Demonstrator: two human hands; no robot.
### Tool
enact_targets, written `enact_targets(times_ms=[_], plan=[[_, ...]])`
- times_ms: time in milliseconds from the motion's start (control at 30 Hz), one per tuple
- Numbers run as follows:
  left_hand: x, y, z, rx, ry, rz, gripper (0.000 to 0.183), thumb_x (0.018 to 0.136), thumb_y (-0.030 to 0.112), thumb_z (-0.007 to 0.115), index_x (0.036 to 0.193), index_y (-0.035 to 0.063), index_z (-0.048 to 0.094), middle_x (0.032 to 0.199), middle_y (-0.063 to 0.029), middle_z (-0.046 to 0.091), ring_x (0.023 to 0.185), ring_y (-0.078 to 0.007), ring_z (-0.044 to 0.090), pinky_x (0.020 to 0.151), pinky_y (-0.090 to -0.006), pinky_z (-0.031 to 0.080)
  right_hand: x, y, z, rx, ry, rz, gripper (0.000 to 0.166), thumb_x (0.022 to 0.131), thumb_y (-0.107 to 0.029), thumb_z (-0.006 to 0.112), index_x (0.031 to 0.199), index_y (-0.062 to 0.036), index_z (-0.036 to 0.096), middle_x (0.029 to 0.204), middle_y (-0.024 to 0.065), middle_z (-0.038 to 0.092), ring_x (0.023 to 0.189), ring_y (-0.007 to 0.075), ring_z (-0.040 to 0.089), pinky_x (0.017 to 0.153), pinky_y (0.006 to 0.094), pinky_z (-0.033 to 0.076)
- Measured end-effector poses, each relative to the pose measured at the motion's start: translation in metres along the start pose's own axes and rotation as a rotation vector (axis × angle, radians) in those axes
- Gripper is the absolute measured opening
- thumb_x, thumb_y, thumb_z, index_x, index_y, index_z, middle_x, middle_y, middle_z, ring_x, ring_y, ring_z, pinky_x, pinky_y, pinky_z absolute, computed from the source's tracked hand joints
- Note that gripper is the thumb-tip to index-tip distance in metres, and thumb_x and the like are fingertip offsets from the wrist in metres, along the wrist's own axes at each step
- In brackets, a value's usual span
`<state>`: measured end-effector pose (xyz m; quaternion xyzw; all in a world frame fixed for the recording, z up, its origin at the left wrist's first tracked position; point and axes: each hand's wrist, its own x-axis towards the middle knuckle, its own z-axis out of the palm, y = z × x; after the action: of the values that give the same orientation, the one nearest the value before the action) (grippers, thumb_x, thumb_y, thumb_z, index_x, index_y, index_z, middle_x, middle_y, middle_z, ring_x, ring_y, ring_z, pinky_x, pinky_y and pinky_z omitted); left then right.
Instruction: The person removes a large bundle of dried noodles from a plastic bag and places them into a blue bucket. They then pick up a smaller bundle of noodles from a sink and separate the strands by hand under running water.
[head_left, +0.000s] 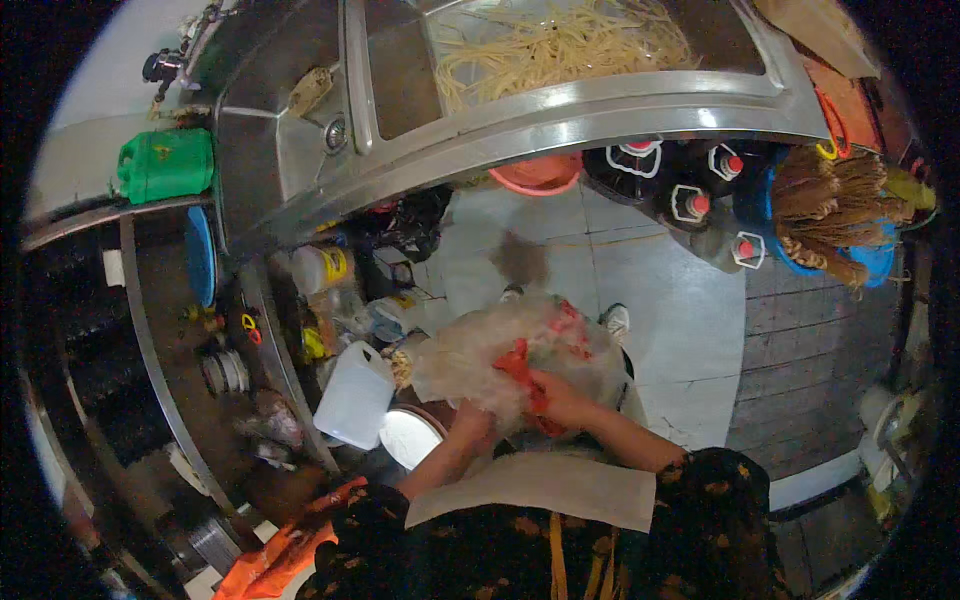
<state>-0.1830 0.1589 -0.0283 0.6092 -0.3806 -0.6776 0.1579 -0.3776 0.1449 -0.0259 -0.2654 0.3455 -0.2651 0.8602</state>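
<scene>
A large translucent plastic bag (465, 345), blurred and crumpled, hangs before me above the floor, with red patches on its right part. My right hand (559, 399) grips a red strip of bunched plastic (517, 364) that lies against the bag; whether the strip belongs to the bag is unclear. Close by on the left, my left hand (474, 421) reaches into or behind the bag's near folds. Plastic and blur hide its fingers, so its grip cannot be made out.
A steel sink (525, 116) ahead holds pale cut strips (555, 49). Beneath it are a red basin (540, 174) and several dark jugs (690, 206). A mop head (829, 202) rests in a blue bucket (874, 255) at right. Left stand a white jerrycan (354, 397) and a white lid (411, 439).
</scene>
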Motion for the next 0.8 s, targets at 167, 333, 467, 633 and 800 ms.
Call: enact_targets(times_ms=[167,333,467,633,800], plan=[[0.017,0.027,-0.031,0.012,0.030,-0.002,0.035,0.068,0.011,0.059,0.101,0.0065,0.049,0.090,-0.0068,0.054,0.078,-0.0168,0.054,0.067,-0.0287,0.044,0.029,0.022,-0.003,0.168,-0.071,0.094,0.028,0.078,-0.017,0.057,0.099,-0.0036,0.045,0.074,0.0053,0.054,0.059,0.0130,0.052,0.050,0.0260,0.042],[0.080,0.010,-0.127,-0.411,0.359,-0.225,0.027,0.073,0.018,0.055,0.096,0.0062,0.049,0.089,-0.0062,0.053,0.079,-0.0168,0.052,0.066,-0.0302,0.043,0.077,0.061,0.018,0.553,0.094,0.005,0.030,0.079,-0.016,0.055,0.105,-0.0053,0.045,0.076,0.0050,0.053,0.066,0.0138,0.053,0.056,0.0284,0.045],[0.160,-0.014,-0.278,-0.304,0.583,-0.111,0.024,0.075,0.019,0.054,0.095,0.0060,0.049,0.088,-0.0064,0.053,0.079,-0.0171,0.052,0.066,-0.0307,0.043,0.120,0.081,0.028,0.735,0.179,-0.159,0.050,0.079,-0.005,0.048,0.125,-0.0067,0.029,0.107,0.0146,0.050,0.061,0.0129,0.051,0.058,0.0303,0.045],[0.257,-0.004,-0.394,0.005,0.652,-0.071,0.024,0.075,0.019,0.053,0.094,0.0051,0.049,0.088,-0.0068,0.053,0.079,-0.0174,0.051,0.067,-0.0309,0.044,0.176,0.128,0.056,0.769,0.253,-0.243,0.047,0.078,-0.004,0.047,0.122,-0.0061,0.031,0.114,0.0136,0.046,0.060,0.0130,0.050,0.056,0.0282,0.044],[0.353,-0.028,-0.391,0.308,0.445,-0.146,0.024,0.076,0.019,0.053,0.094,0.0042,0.050,0.087,-0.0071,0.053,0.078,-0.0176,0.051,0.067,-0.0310,0.044,0.218,0.198,0.056,0.840,0.163,-0.289,0.044,0.079,-0.007,0.052,0.119,-0.0071,0.035,0.091,0.0042,0.054,0.066,0.0115,0.053,0.060,0.0257,0.045]])
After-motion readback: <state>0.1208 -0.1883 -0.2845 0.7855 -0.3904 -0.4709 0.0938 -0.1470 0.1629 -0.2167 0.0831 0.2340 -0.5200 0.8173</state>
